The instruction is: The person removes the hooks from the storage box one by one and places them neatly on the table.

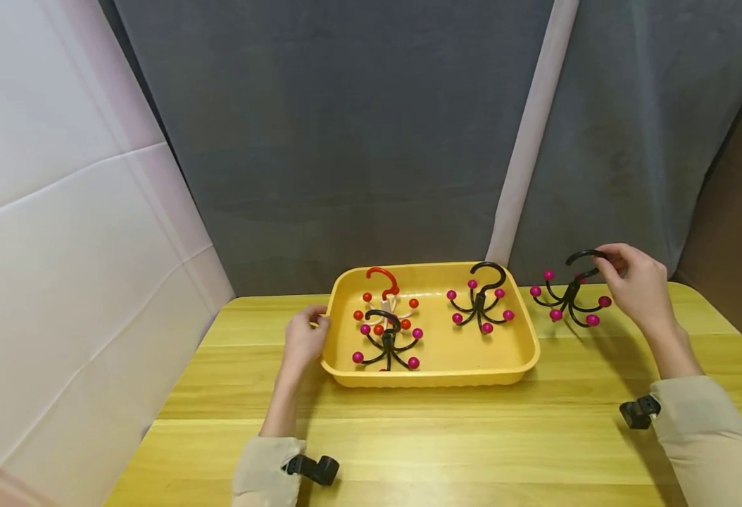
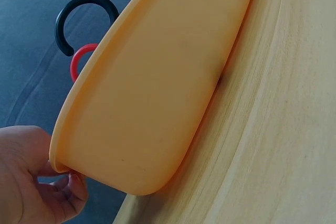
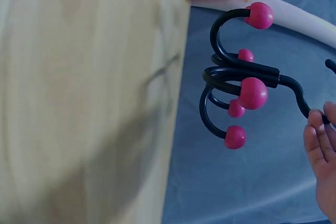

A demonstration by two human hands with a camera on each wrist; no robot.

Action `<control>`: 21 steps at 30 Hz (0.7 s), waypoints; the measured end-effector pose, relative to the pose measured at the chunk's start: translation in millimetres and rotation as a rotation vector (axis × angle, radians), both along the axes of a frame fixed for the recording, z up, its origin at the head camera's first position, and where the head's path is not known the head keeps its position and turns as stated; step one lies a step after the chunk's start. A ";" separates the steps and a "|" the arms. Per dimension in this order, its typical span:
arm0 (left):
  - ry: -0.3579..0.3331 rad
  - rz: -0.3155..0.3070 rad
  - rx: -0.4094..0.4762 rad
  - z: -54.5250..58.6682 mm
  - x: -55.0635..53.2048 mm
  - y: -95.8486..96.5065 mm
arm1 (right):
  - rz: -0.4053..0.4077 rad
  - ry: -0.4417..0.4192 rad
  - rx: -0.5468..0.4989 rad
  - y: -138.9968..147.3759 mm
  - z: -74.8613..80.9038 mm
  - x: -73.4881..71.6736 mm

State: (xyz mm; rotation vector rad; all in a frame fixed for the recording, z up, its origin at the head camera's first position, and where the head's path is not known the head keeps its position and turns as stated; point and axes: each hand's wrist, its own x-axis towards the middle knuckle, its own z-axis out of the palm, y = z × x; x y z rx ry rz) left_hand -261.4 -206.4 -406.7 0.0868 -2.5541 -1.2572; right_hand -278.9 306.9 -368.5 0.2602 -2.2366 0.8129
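Observation:
In the head view, my right hand (image 1: 637, 282) pinches the hook of a black multi-arm hanger (image 1: 572, 292) with pink ball tips, right of the yellow tray. The right wrist view shows this black hanger (image 3: 252, 72) hanging above the tabletop's level, its hook between my fingertips (image 3: 316, 118). My left hand (image 1: 305, 336) grips the left rim of the yellow tray (image 1: 434, 380), thumb and fingers about its edge in the left wrist view. Inside the tray stand a white hanger with a red hook (image 1: 382, 280), a black hanger (image 1: 388, 341) before it, and another black hanger (image 1: 480, 303) at the right.
The tray rests on a wood-grain table (image 1: 409, 443) near its back edge. Behind hangs a grey cloth (image 1: 346, 141) with a pale strip (image 1: 532, 134). A white cloth wall (image 1: 79, 232) stands at the left, a brown panel (image 1: 741, 211) at the right.

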 end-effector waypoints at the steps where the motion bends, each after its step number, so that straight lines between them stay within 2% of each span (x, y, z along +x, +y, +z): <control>1: 0.000 0.000 0.000 0.0 -0.1 0.2 | 0.002 -0.010 0.005 1.4 -2.8 -1.2; 12: 0.007 0.010 -0.008 0.1 1.2 0.4 | 0.046 -0.062 0.041 3.2 -15.1 -9.0; 21: 0.001 0.012 -0.008 1.0 1.5 2.0 | 0.044 -0.091 0.057 5.6 -21.5 -11.7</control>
